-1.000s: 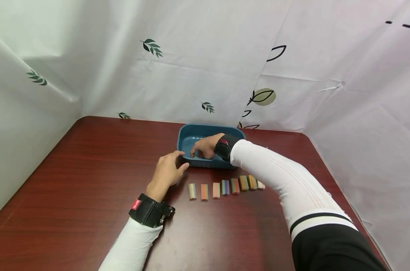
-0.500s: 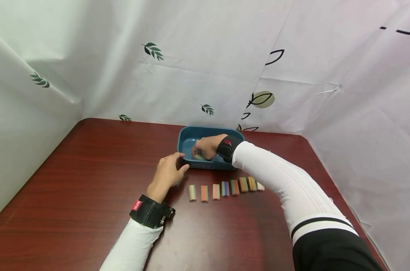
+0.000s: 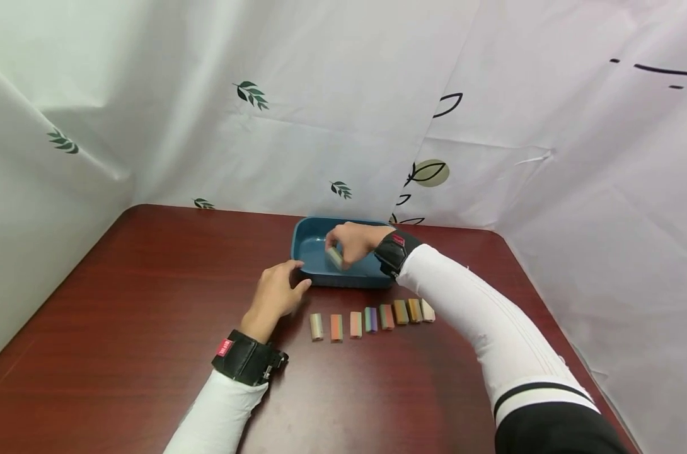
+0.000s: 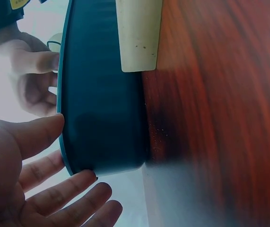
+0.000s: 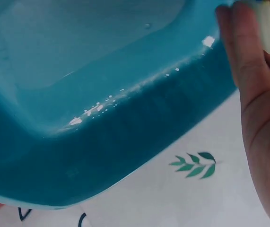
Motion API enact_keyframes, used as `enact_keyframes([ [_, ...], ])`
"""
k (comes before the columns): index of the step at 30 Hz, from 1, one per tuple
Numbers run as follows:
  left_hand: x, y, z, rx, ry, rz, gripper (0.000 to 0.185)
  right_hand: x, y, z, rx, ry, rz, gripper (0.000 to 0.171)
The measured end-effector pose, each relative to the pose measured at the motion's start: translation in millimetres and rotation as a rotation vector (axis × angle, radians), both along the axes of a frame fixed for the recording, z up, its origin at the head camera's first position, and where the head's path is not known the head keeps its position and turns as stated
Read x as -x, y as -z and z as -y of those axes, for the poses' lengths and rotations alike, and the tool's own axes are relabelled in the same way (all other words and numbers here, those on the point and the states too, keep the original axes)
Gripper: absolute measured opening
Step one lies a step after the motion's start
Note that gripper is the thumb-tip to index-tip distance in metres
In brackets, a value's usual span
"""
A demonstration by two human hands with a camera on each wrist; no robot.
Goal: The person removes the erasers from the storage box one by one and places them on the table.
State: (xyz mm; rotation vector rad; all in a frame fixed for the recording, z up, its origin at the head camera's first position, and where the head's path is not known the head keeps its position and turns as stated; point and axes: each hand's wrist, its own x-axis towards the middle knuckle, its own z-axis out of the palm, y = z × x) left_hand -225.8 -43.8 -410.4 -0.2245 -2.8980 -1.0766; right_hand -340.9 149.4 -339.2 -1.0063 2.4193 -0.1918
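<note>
A blue plastic tub [image 3: 346,281] stands toward the table's back edge. My right hand [image 3: 353,243] is over it, pinching a small pale, greenish block [image 3: 335,258] between thumb and fingers. That pale block [image 5: 268,28] is partly hidden by the fingers in the right wrist view. My left hand [image 3: 274,295] rests at the tub's front left corner, fingers spread and fairly straight. In the left wrist view its thumb and a fingertip touch the blue tub [image 4: 101,104]. A cream block [image 4: 139,38] lies on the table close to the tub's wall.
Several small two-tone blocks [image 3: 357,325] lie in a row before the tub, from a cream block [image 3: 317,327] at left to a whitish block [image 3: 427,310] by the right sleeve. A white patterned sheet [image 3: 298,126] hangs behind the dark red table [image 3: 150,284].
My right hand has lifted the pale block from the tub's floor, rising and shifting slightly right. My left hand stays by the tub's corner. The head view has shifted a little.
</note>
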Motion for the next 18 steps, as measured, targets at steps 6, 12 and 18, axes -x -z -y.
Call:
enact_keyframes([
  [6, -2.0, 0.2, 0.6, -0.002, -0.001, 0.023, 0.047, -18.0, -8.3, -14.4, 0.148, 0.062, 0.045, 0.049],
  [12, -1.5, 0.3, 3.5, 0.005, 0.005, 0.015, 0.047, -50.3, -9.7, -25.9, 0.224, 0.099, -0.056, 0.048],
  [18, 0.8, 0.3, 1.6, 0.015, 0.013, 0.028, 0.048, -87.1, -2.7, -33.6, 0.258, 0.114, -0.151, 0.05],
])
